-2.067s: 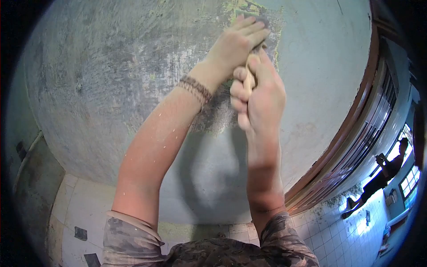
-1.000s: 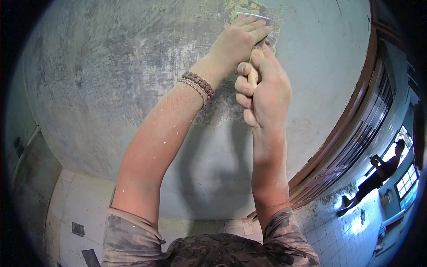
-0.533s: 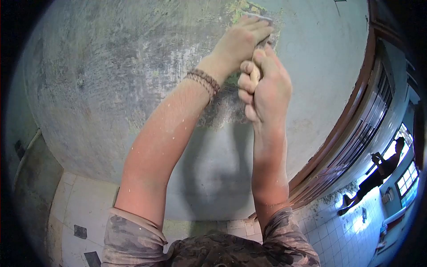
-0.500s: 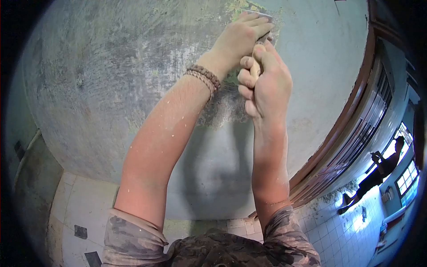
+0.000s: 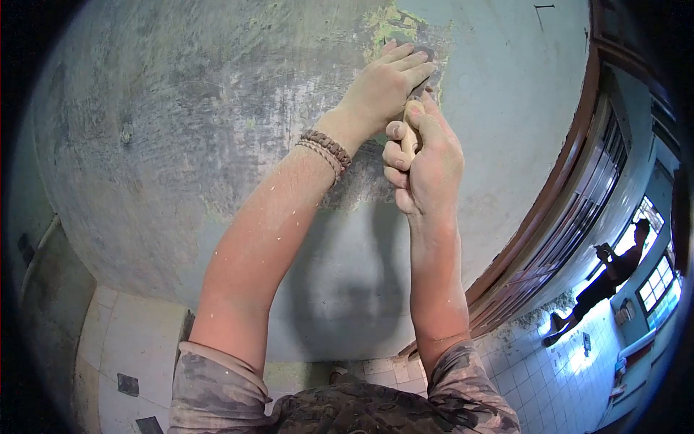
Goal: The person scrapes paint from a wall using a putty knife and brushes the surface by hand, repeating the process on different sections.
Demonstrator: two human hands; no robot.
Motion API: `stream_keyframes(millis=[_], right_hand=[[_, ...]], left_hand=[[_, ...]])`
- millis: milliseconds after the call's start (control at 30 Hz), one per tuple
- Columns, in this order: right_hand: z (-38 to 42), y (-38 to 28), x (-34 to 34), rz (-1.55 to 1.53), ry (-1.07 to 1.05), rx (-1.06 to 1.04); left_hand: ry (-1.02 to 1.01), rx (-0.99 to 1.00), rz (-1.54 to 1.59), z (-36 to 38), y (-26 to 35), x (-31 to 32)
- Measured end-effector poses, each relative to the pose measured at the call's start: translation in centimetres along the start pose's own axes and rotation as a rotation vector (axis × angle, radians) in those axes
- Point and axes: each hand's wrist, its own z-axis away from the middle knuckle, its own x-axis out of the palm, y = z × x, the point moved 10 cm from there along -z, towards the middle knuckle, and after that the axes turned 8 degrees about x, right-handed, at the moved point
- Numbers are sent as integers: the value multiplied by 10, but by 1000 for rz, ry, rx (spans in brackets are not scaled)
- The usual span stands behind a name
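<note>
A scraper [image 5: 410, 139] with a pale handle and a flat metal blade lies against the wall [image 5: 499, 137]. My right hand [image 5: 434, 155] is wrapped round its handle. Stretched out over the blade, my left hand [image 5: 387, 83] presses with fingers extended and covers most of the metal. Around both hands the wall has a rough, grey scraped patch [image 5: 238, 108], with yellow-green flakes of old coating [image 5: 394, 25] just above the fingertips. Smooth pale paint borders the patch on the right and below. Pale dust and small flakes cling to my forearms.
A brown-framed window with bars [image 5: 564, 217] runs along the right. Farther back a person [image 5: 614, 271] stands on the tiled floor [image 5: 535, 383]. A nail [image 5: 543, 7] sticks out at upper right. Dark scraps [image 5: 128, 384] lie on the floor at lower left.
Both hands and the scraper have moved down the wall together, uncovering more of the yellow-green edge above. The view has shifted slightly. The grip is the same.
</note>
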Motion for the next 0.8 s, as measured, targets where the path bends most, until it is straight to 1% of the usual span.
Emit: stream_keyframes(millis=[67, 167, 233, 367, 433, 500, 567, 633, 700, 800], right_hand=[[-6, -3, 1, -32, 5, 9], [-9, -14, 2, -41, -8, -6], [-6, -13, 2, -15, -34, -18], [-9, -7, -1, -79, -50, 6], [-16, -12, 0, -94, -45, 13], [-16, -14, 0, -106, -47, 14], [-5, -7, 0, -25, -68, 23], [-3, 0, -1, -26, -46, 12], [-8, -2, -1, -26, -17, 2], [-16, -11, 7, -88, -68, -15]], left_hand=[[-7, 12, -33, -6, -5, 1], [-64, -33, 45, -17, -9, 6], [-46, 17, -22, -12, -8, 7], [-9, 33, -60, -9, -6, 7], [-62, 5, -16, -20, -11, 9], [-70, 3, -18, -17, -8, 9], [-80, -1, -26, -8, -4, 8], [-32, 15, -42, 0, 3, 3], [-17, 21, -35, -8, -2, 0], [-38, -2, -24, -17, -14, 3]])
